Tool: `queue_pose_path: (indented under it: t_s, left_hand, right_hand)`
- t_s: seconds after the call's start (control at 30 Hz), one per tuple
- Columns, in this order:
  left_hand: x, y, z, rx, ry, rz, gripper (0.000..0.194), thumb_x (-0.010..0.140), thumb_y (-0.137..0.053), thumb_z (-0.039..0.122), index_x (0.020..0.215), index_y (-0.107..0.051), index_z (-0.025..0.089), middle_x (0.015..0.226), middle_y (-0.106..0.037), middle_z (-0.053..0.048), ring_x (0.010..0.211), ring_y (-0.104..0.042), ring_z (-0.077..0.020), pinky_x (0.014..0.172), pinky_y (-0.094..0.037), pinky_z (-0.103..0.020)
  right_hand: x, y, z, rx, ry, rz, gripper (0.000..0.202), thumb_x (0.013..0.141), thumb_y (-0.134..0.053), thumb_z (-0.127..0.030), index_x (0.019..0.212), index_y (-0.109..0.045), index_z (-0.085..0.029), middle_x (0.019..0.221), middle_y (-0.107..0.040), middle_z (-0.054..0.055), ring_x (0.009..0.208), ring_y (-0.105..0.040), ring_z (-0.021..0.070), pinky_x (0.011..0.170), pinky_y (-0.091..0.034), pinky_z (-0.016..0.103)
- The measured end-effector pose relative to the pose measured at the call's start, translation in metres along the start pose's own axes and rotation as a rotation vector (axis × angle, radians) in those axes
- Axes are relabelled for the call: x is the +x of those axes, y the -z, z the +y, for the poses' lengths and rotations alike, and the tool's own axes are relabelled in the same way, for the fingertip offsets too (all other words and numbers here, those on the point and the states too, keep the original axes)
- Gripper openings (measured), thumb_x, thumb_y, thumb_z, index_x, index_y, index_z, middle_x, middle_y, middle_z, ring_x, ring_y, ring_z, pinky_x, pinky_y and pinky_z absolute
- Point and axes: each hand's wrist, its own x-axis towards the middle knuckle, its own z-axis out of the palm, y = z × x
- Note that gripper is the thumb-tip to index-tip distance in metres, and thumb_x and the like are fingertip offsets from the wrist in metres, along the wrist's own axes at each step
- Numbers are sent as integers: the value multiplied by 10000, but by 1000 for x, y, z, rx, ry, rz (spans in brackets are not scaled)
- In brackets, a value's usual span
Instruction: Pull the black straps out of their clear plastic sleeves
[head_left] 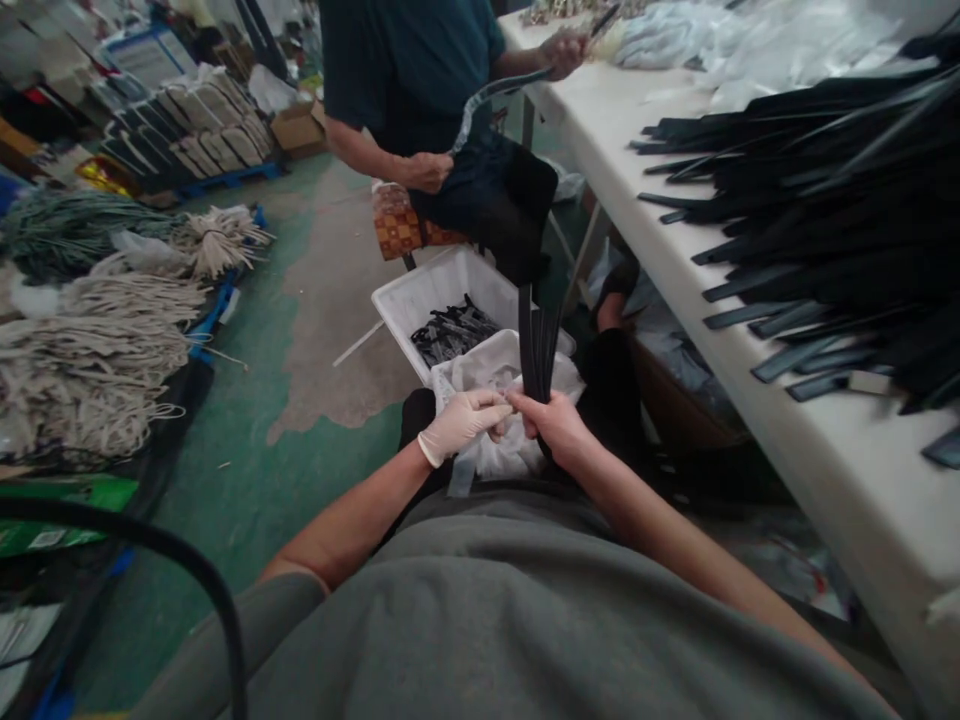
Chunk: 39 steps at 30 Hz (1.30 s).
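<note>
My right hand [557, 425] is bare and wrapped round a bundle of black straps [537, 345], which stand upright out of the fist. My left hand [466, 422] wears a thin white glove. Its thumb and fingers are pinched together close beside the right fingertips; whatever lies in the pinch is too small to make out. Just below both hands, a white container lined with a clear plastic bag [491, 372] sits between my knees. Beyond it stands a white plastic bin [397, 300] with black and grey strip pieces [454, 328] in it.
A white table [840, 470] on the right carries a large pile of black straps [825, 210] and plastic bags. A seated co-worker [420, 60] ahead holds a strip in both hands. Bundled cords [105, 350] lie at left on a blue pallet. A black cable curves across the lower left.
</note>
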Motion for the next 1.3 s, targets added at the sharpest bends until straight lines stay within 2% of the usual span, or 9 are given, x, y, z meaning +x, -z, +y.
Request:
queue_pose_path:
  t_s: [0.33,0.53,0.8,0.9,1.0,1.07,1.17,1.23,1.3]
  left_hand:
    - [-15,1,-32,-229,259,12,396,625,-854,411,832,-671,128,647,-615,-13,554,-553,-104,544,-432,-230]
    - [-29,6,-42,-314,228,68,434,704,-801,432,1002,-672,144,673,-668,-21,586,-626,-139,612,-491,-257]
    - [-27,3,-41,-118,352,-207,345,712,-791,415,875,-715,121,761,-732,-75,686,-679,-164,721,-533,-283]
    - [-21,6,-42,-38,436,-301,305,725,-784,381,854,-753,106,771,-746,-99,700,-694,-182,742,-543,-290]
    - [-20,40,-22,-183,406,-220,253,747,-776,312,873,-757,93,797,-755,-113,715,-711,-207,750,-561,-315]
    - [-26,82,10,-381,192,54,167,859,-668,274,854,-746,126,777,-758,-54,701,-705,-155,762,-560,-282]
    - [-55,153,74,-640,-300,511,512,1055,-242,259,842,-705,212,774,-750,103,767,-679,-6,878,-497,-181]
    - [-83,188,111,-647,-541,589,560,1061,-165,319,861,-678,218,851,-749,145,850,-658,44,945,-434,-151]
    - [-105,204,130,-650,-663,583,527,1052,-180,360,875,-659,230,910,-746,161,889,-656,50,957,-418,-141]
  right_hand:
    - [29,35,-37,-52,195,180,225,654,-720,-381,704,-636,-178,609,-630,-8,404,-375,65,380,-292,229]
    - [42,46,-42,-86,225,211,196,655,-716,-349,687,-633,-174,587,-617,-11,413,-371,63,384,-287,218]
    - [42,35,-46,-138,241,112,193,684,-707,-343,705,-632,-166,578,-611,-18,398,-370,57,384,-262,219]
    - [42,31,-41,-237,174,59,223,740,-679,-366,659,-591,-177,462,-510,-52,373,-354,63,377,-248,219]
    - [37,30,-26,-320,84,-99,305,834,-598,-459,718,-598,-176,446,-490,-55,365,-361,73,385,-265,226]
    - [30,30,-13,-301,42,-232,352,881,-532,-509,859,-616,-168,575,-603,-18,387,-394,77,399,-294,231]
    - [14,30,5,-226,-19,-356,451,918,-430,-586,988,-595,-172,728,-663,23,410,-420,87,404,-311,242]
    - [4,29,14,-201,-46,-402,473,920,-402,-615,961,-595,-185,734,-658,26,423,-430,95,414,-324,247]
    - [-4,28,20,-228,-59,-420,443,915,-430,-603,865,-595,-195,652,-622,7,435,-435,102,431,-337,246]
